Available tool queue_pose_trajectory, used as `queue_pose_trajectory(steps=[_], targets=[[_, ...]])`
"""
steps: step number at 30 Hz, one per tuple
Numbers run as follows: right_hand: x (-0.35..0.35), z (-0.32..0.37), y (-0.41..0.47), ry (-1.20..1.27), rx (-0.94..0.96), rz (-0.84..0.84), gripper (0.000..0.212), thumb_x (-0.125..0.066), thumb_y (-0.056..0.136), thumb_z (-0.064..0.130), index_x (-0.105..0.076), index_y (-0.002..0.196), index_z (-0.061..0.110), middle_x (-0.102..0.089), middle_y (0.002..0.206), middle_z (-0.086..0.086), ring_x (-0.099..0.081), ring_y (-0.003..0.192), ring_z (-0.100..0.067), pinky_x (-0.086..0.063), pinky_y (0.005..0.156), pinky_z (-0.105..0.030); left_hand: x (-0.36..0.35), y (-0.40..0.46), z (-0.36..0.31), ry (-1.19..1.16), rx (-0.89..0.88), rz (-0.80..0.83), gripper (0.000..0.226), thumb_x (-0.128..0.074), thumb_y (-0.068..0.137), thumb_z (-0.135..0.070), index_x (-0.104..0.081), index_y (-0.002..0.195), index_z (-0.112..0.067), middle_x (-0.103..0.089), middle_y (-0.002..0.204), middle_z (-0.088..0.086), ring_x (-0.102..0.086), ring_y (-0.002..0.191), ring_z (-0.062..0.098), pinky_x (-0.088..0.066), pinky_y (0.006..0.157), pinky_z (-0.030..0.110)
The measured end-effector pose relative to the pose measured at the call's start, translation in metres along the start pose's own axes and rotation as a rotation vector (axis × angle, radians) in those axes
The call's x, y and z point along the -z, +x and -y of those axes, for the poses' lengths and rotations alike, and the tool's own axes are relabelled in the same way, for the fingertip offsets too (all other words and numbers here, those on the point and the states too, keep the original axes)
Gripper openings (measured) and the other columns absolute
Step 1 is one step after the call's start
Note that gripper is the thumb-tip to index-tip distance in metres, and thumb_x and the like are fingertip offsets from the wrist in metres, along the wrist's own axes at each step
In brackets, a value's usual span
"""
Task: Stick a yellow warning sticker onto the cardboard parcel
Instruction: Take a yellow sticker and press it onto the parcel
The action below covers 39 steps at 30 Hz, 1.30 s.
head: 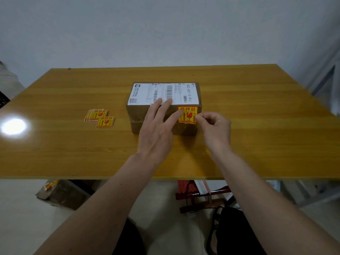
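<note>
A brown cardboard parcel (138, 115) with a white shipping label (147, 92) on top lies in the middle of the wooden table (257, 126). A yellow and red warning sticker (189, 112) lies on the parcel's near right part. My left hand (156, 129) rests flat on the parcel, fingers spread, with one fingertip pressing the sticker's left edge. My right hand (215, 129) pinches the sticker's right edge between thumb and forefinger.
A small pile of spare yellow warning stickers (100, 117) lies on the table to the parcel's left. A bright lamp glare (13, 127) marks the table's left side. Below the near edge are a torn carton (62, 192), a red frame (202, 194) and a black bag (233, 230).
</note>
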State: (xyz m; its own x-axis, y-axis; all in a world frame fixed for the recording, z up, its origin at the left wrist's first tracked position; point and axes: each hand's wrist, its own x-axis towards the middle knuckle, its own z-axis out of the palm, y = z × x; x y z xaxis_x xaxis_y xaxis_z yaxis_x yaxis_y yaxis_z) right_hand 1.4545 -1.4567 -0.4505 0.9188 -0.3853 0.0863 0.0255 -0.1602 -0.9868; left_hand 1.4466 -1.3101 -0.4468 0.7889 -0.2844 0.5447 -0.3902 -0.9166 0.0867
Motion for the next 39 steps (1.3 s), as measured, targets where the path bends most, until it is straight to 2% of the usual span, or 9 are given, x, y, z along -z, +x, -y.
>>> queue_pose_trajectory(steps=[3, 6, 8, 10, 13, 18, 23, 32, 39], targets=[[0.000, 0.000, -0.001, -0.022, -0.002, 0.013, 0.013, -0.064, 0.087, 0.022, -0.069, 0.076, 0.025, -0.069, 0.099, -0.010, -0.063, 0.099, -0.023, -0.053, 0.088, -0.040, 0.000, 0.000, 0.000, 0.000, 0.001, 0.012, 0.057, -0.064, 0.075, 0.004, -0.054, 0.126, -0.020, -0.047, 0.140, 0.016, -0.036, 0.134, 0.037, -0.031, 0.110, 0.046], [-0.001, 0.002, -0.003, -0.035, -0.009, 0.028, 0.022, -0.054, 0.092, 0.025, -0.071, 0.077, 0.024, -0.070, 0.096, -0.008, -0.062, 0.099, -0.023, -0.051, 0.088, -0.046, 0.000, 0.000, 0.001, 0.023, -0.005, 0.019, 0.059, -0.065, 0.075, 0.002, -0.052, 0.128, -0.021, -0.046, 0.141, 0.015, -0.035, 0.134, 0.037, -0.028, 0.110, 0.044], [-0.001, 0.004, -0.006, -0.008, -0.020, 0.011, 0.027, -0.050, 0.093, 0.022, -0.070, 0.075, 0.024, -0.071, 0.093, -0.015, -0.062, 0.091, -0.021, -0.052, 0.084, -0.047, -0.001, 0.001, 0.002, 0.034, -0.006, 0.020, 0.058, -0.065, 0.076, 0.002, -0.052, 0.128, -0.021, -0.045, 0.142, 0.015, -0.035, 0.135, 0.036, -0.025, 0.111, 0.041], [0.001, 0.006, -0.009, 0.023, -0.048, 0.004, 0.029, -0.048, 0.095, 0.018, -0.071, 0.078, 0.016, -0.070, 0.089, -0.020, -0.058, 0.078, -0.017, -0.051, 0.073, -0.041, -0.001, 0.001, 0.003, 0.038, -0.001, 0.021, 0.058, -0.065, 0.076, 0.002, -0.053, 0.128, -0.022, -0.045, 0.143, 0.014, -0.034, 0.135, 0.036, -0.021, 0.110, 0.039], [0.002, 0.007, -0.014, 0.096, -0.102, 0.013, 0.028, -0.047, 0.096, 0.016, -0.070, 0.079, 0.017, -0.069, 0.081, -0.005, -0.059, 0.079, -0.013, -0.050, 0.068, -0.029, -0.001, 0.000, 0.002, 0.035, 0.000, 0.019, 0.058, -0.065, 0.076, 0.002, -0.053, 0.127, -0.022, -0.045, 0.143, 0.014, -0.034, 0.135, 0.035, -0.020, 0.109, 0.038], [0.003, 0.009, -0.012, 0.146, -0.142, 0.017, 0.026, -0.048, 0.096, 0.016, -0.071, 0.085, 0.014, -0.069, 0.083, 0.000, -0.060, 0.078, -0.009, -0.050, 0.067, -0.022, 0.000, 0.000, 0.003, 0.029, -0.002, 0.024, 0.059, -0.065, 0.075, 0.002, -0.053, 0.128, -0.022, -0.045, 0.143, 0.013, -0.033, 0.135, 0.035, -0.023, 0.110, 0.039], [0.003, 0.012, -0.012, 0.177, -0.148, -0.001, 0.028, -0.048, 0.095, 0.014, -0.070, 0.077, 0.016, -0.068, 0.080, -0.003, -0.059, 0.077, -0.012, -0.049, 0.067, -0.024, 0.000, 0.000, 0.004, 0.028, -0.007, 0.034, 0.060, -0.065, 0.076, 0.001, -0.051, 0.129, -0.022, -0.044, 0.143, 0.013, -0.033, 0.136, 0.035, -0.026, 0.111, 0.040], [0.004, 0.008, -0.012, 0.221, -0.190, 0.011, 0.025, -0.050, 0.095, 0.014, -0.070, 0.080, 0.016, -0.067, 0.081, -0.001, -0.059, 0.077, -0.011, -0.048, 0.065, -0.022, -0.001, 0.000, 0.003, 0.041, -0.004, 0.024, 0.058, -0.065, 0.076, 0.001, -0.052, 0.128, -0.021, -0.044, 0.143, 0.013, -0.033, 0.135, 0.035, -0.019, 0.110, 0.036], [0.002, 0.007, -0.012, 0.290, -0.240, -0.009, 0.025, -0.049, 0.096, 0.012, -0.071, 0.084, 0.011, -0.068, 0.082, -0.004, -0.061, 0.078, -0.012, -0.049, 0.064, -0.021, -0.001, 0.000, 0.003, 0.027, -0.003, 0.026, 0.059, -0.065, 0.076, 0.001, -0.052, 0.128, -0.022, -0.044, 0.143, 0.013, -0.033, 0.135, 0.035, -0.022, 0.110, 0.039]])
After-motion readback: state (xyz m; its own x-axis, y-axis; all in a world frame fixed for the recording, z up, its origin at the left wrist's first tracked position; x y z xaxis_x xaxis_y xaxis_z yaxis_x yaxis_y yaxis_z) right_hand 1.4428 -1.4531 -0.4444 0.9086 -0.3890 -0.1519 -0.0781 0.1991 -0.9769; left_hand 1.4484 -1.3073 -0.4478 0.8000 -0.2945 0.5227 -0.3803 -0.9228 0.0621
